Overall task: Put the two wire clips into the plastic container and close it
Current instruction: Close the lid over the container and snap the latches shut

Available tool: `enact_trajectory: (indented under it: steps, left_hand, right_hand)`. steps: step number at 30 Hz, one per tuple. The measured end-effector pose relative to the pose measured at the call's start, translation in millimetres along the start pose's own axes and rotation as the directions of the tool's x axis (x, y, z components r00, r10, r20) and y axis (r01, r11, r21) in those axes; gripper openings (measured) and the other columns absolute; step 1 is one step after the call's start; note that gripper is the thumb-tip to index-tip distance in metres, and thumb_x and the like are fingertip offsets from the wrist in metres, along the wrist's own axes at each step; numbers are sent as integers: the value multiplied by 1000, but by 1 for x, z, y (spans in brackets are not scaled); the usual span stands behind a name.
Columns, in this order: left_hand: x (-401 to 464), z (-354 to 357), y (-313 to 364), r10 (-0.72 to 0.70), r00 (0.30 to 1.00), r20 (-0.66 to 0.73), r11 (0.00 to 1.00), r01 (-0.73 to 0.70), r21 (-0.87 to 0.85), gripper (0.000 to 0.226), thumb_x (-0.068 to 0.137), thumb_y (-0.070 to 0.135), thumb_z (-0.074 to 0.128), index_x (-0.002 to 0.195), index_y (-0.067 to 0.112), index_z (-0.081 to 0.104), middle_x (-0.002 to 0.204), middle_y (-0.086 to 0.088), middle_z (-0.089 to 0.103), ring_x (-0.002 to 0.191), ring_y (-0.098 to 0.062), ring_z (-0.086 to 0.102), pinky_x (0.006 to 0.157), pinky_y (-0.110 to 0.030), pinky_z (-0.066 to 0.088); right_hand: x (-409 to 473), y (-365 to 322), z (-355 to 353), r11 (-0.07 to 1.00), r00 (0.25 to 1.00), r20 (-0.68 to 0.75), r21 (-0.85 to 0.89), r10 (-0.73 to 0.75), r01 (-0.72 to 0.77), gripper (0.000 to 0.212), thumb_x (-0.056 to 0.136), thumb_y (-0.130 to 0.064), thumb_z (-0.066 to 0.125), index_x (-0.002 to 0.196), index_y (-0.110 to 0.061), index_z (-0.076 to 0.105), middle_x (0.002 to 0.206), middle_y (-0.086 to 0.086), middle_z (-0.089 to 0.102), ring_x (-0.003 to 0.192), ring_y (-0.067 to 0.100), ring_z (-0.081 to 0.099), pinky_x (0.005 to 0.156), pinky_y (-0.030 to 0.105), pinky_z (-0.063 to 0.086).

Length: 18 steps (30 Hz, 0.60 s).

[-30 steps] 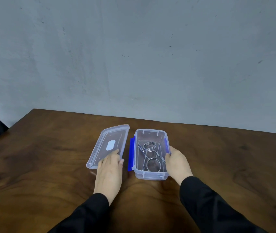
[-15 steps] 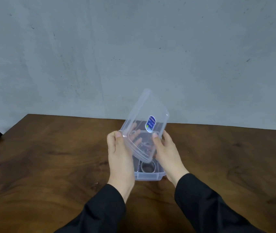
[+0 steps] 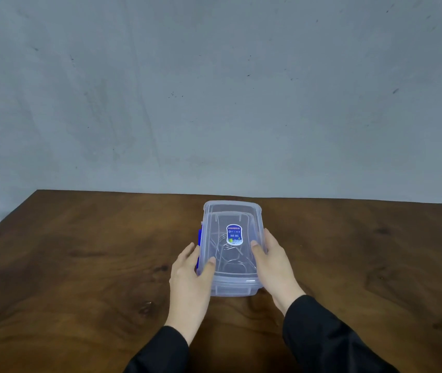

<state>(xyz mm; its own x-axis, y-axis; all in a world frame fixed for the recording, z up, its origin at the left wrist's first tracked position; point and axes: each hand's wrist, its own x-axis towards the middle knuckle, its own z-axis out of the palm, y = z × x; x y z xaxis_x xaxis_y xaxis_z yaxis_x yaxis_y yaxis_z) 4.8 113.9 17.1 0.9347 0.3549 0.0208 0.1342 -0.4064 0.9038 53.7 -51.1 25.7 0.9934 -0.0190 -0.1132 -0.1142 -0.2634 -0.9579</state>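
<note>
Lid [image 3: 232, 211] seated on container [image 3: 234, 288] between both hands, long axis running away from them; left hand [image 3: 191, 275] and right hand [image 3: 271, 262] clasp its sides, blue latch [image 3: 199, 242] under left fingers, nearer.

A plain grey wall [image 3: 214, 90] fills the upper half of the frame, marked with faint streaks and small dark specks. Below it a dark brown wooden counter [image 3: 79, 265] with swirling grain and knots spans the lower half. Light is even and soft.
</note>
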Motion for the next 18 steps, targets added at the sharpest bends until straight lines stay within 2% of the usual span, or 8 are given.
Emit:
enact_trajectory:
  steps: [4, 7, 8, 12, 15, 18]
  left_hand:
    - [0, 3, -11, -30, 999, 14, 997, 29, 71, 50, 94, 35, 61, 141, 20, 51, 150, 1, 44, 131, -15, 44, 96, -27, 47]
    - [2, 3, -17, -50, 998, 39, 997, 48, 52, 50, 94, 35, 60, 141, 20, 50, 144, 3, 51, 122, -9, 51, 80, -9, 43]
    - [5, 3, -17, -46, 997, 57, 999, 44, 33, 48, 95, 35, 59, 140, 21, 50, 140, 4, 54, 116, -6, 54, 76, -7, 45]
    - [15, 3, -15, -62, 988, 144, 997, 67, -26, 45, 97, 40, 53, 141, 32, 45, 123, 13, 58, 103, -7, 61, 83, -22, 57]
    - [12, 2, -15, -46, 989, 139, 999, 49, -17, 29, 98, 39, 52, 126, 39, 45, 109, 19, 55, 89, 3, 59, 67, -9, 52]
    - [10, 1, -19, -29, 989, 144, 1000, 29, 4, 21, 98, 37, 52, 119, 38, 48, 106, 21, 58, 90, 3, 60, 65, -8, 50]
  right_hand:
    - [1, 10, 3, 999, 1000, 5, -37, 29, -29, 29, 108, -29, 43, 135, -31, 53, 118, -10, 69, 102, 9, 70, 79, 24, 63]
    - [1, 13, 5, 997, 999, 20, -62, 40, -39, 29, 108, -29, 42, 134, -29, 54, 115, -12, 70, 99, 8, 71, 75, 21, 62]
    - [2, 13, 5, 997, 999, 19, -70, 41, -40, 29, 108, -29, 42, 135, -29, 54, 114, -12, 69, 99, 8, 70, 74, 20, 61]
    - [5, 12, 6, 992, 999, 21, -116, 45, -43, 33, 108, -30, 41, 140, -26, 50, 117, -10, 67, 98, 8, 68, 66, 14, 58]
    - [5, 15, 7, 989, 998, 19, -140, 51, -48, 34, 108, -31, 40, 140, -25, 50, 108, -16, 65, 93, 5, 67, 60, 10, 55]
    - [6, 17, 7, 983, 997, 17, -169, 69, -65, 36, 108, -34, 39, 141, -25, 49, 108, -16, 63, 92, 5, 66, 60, 11, 55]
